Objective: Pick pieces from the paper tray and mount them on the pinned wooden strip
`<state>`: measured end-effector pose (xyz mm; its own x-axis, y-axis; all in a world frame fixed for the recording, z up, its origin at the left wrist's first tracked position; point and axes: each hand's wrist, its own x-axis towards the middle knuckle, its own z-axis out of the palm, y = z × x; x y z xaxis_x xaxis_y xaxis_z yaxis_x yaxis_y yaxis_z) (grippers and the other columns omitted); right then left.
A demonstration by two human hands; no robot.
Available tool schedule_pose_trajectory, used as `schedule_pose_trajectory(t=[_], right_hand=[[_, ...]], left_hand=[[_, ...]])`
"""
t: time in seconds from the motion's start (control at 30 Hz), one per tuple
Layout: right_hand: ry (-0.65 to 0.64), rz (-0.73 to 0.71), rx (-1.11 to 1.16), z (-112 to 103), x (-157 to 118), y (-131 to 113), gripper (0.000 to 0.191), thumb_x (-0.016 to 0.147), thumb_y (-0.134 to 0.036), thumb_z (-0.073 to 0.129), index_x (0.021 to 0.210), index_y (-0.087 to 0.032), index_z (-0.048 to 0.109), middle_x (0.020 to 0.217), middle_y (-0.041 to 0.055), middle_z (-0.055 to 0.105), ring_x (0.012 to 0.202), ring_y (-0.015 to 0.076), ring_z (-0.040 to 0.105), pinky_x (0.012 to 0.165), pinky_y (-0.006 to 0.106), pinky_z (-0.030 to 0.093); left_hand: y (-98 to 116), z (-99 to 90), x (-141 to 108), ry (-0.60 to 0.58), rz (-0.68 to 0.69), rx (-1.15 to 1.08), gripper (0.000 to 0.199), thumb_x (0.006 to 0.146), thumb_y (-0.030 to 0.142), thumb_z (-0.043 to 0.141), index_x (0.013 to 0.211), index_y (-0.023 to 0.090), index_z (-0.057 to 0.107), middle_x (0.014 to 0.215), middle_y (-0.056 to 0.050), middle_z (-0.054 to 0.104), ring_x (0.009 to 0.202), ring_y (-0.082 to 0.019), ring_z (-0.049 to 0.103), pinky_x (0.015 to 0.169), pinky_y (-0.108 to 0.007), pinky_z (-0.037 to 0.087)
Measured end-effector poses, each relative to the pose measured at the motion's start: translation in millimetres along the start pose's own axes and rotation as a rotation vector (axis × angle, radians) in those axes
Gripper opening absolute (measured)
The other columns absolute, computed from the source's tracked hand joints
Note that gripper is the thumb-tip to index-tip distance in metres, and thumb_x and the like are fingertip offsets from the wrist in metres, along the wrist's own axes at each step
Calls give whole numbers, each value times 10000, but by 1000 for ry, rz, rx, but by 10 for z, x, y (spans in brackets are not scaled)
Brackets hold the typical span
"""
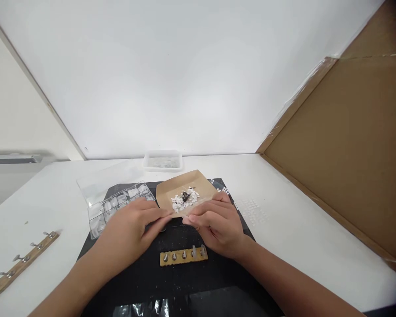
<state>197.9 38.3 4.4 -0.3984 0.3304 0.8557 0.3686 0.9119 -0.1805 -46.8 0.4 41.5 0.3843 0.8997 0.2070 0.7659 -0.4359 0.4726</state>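
Observation:
A brown paper tray [166,187] holds many small white scraps [178,204] with a dark crumpled bit [185,196] among them. At its near edge, my left hand [135,222] has thumb and index finger pinched together; whatever lies between them is hidden. My right hand [218,223] is closed by the tray's near right side, with a small whitish translucent piece [186,219] showing at its fingertips. Below both hands lies a short tan strip [184,256] with a row of metal posts. Clear nail tips [194,251] stand on the posts at its right end.
Left of the tray, a clear compartment box [94,215] holds nail tips, its lid open. A white translucent container [163,161] stands by the wall. Another wooden strip with posts [23,262] lies far left. Small white squares [251,211] lie right. Cardboard [343,158] borders the right.

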Motion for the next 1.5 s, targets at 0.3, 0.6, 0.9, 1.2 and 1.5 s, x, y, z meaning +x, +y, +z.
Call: schedule_pose_trajectory(t=[0.3,0.6,0.9,1.2,1.5], right_hand=[[-7,-138,-245,-24,9,-52,196,893,-117,750,820,-250,626,889,-95,798,665,103,708,681,362,375],[-95,-211,-190,-113,126,-97,257,920,-160,745,732,-272,609,904,-141,793,729,74,721,640,356,379],[-262,-182,-94,-204,95,-1,199,969,-157,701,828,-276,626,993,-159,812,745,65,729,689,351,373],[-225,-70,-3,-128,32,51,185,945,-287,775,914,-247,597,842,-95,785,714,100,707,718,348,340],[-321,-6,173,-109,-11,71,255,954,-435,765,888,-210,662,704,-75,690,605,85,601,703,309,308]], left_hand=[[68,136,110,-75,-200,-809,279,973,455,667,1079,255,831,1012,-66,742,664,-120,568,496,-196,488],[-30,408,31,11,-341,-1048,158,868,374,817,956,252,868,968,-78,769,540,-68,495,392,-161,339],[-38,513,-13,-20,-409,-1126,248,815,390,868,951,191,808,811,-56,777,448,-45,465,373,-152,328],[23,504,8,-76,-345,-1022,339,826,405,852,1020,152,738,763,-31,726,462,-42,445,361,-138,343],[-2,514,-2,-98,-344,-1031,361,810,394,867,999,150,681,776,-28,755,477,-40,483,368,-114,342]])
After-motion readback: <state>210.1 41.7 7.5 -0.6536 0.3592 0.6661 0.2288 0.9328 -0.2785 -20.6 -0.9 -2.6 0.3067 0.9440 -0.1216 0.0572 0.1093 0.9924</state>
